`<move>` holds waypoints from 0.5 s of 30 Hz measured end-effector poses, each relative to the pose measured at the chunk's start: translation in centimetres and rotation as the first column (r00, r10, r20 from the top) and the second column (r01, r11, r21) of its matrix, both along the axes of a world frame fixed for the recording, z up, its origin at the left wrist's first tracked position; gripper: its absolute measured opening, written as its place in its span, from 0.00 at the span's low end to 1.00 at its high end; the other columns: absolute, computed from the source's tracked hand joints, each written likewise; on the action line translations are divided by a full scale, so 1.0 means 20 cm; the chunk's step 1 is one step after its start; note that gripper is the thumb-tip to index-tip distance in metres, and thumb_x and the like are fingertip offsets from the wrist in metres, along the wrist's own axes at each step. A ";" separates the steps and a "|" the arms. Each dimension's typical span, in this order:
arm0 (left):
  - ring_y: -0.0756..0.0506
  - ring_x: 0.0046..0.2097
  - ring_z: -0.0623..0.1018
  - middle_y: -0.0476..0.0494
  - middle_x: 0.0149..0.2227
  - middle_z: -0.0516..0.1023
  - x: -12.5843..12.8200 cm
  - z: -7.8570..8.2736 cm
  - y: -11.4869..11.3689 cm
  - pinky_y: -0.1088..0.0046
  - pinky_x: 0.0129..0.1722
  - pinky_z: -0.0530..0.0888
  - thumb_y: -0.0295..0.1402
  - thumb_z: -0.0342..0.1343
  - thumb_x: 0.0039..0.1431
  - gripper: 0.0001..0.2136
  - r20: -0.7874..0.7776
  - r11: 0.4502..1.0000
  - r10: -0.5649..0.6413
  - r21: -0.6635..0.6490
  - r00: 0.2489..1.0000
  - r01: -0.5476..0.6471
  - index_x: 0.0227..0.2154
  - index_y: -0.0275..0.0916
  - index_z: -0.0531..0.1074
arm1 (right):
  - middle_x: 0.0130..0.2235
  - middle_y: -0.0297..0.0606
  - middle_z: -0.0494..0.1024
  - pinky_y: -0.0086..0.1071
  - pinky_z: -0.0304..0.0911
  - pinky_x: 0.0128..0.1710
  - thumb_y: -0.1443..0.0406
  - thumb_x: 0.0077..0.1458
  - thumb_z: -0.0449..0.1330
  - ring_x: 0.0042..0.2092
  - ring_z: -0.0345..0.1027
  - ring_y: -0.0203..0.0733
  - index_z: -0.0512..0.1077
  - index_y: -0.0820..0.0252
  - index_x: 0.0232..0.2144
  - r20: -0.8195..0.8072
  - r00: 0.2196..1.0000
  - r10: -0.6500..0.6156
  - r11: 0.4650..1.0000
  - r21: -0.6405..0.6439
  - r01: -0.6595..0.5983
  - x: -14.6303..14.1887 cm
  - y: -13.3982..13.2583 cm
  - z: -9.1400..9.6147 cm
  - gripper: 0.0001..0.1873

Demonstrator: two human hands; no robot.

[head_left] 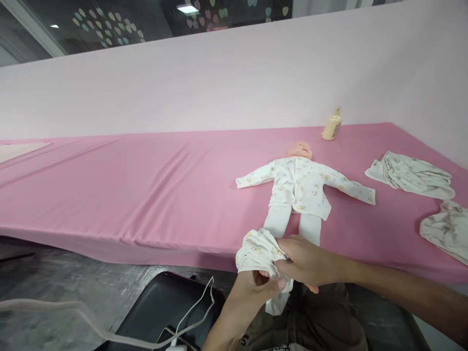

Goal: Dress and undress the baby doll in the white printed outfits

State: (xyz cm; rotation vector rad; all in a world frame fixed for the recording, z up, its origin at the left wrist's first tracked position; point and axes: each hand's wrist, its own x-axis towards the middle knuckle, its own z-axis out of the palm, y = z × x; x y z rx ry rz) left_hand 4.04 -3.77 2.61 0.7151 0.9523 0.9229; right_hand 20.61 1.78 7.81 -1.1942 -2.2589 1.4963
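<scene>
Beyond both hands spreads the long table draped in pink cloth (pixel 153 190), bearing a baby doll (pixel 300 150) in a white printed jacket (pixel 305 183), probably firm and light. Between the hands, at the table's near edge, sits a bunched white cloth garment with yellowish prints (pixel 259 249); it looks soft, limp and stretchy, best held by its gathered rim. The right hand (pixel 305 258) pinches its folds; the left hand (pixel 252 297) curls at its opening, thumb across the fabric.
</scene>
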 end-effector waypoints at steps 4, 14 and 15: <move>0.42 0.47 0.75 0.40 0.40 0.78 0.00 0.02 -0.01 0.66 0.51 0.69 0.32 0.68 0.47 0.13 -0.113 0.998 -0.005 0.062 0.994 0.012 0.36 0.36 0.76 | 0.20 0.22 0.61 0.23 0.44 0.12 0.72 0.54 0.47 0.12 0.53 0.27 0.61 0.58 0.29 -0.102 0.995 0.008 0.995 -0.094 -0.018 0.02 -0.01 -0.08 0.06; 0.48 0.29 0.67 0.48 0.24 0.70 0.10 -0.02 -0.05 0.74 0.33 0.65 0.39 0.67 0.48 0.12 -0.554 0.897 0.435 0.335 0.710 -0.288 0.21 0.39 0.72 | 0.19 0.25 0.56 0.28 0.45 0.21 0.71 0.48 0.51 0.22 0.52 0.32 0.54 0.56 0.24 0.008 0.934 -0.358 0.904 0.254 0.344 0.03 0.03 -0.15 0.08; 0.47 0.29 0.67 0.48 0.23 0.70 0.12 -0.03 -0.06 0.73 0.34 0.65 0.39 0.68 0.47 0.11 -0.570 0.883 0.466 0.353 0.676 -0.311 0.22 0.41 0.72 | 0.20 0.26 0.58 0.29 0.46 0.23 0.70 0.47 0.52 0.24 0.53 0.33 0.56 0.56 0.24 -0.011 0.916 -0.400 0.874 0.296 0.385 0.05 0.06 -0.15 0.07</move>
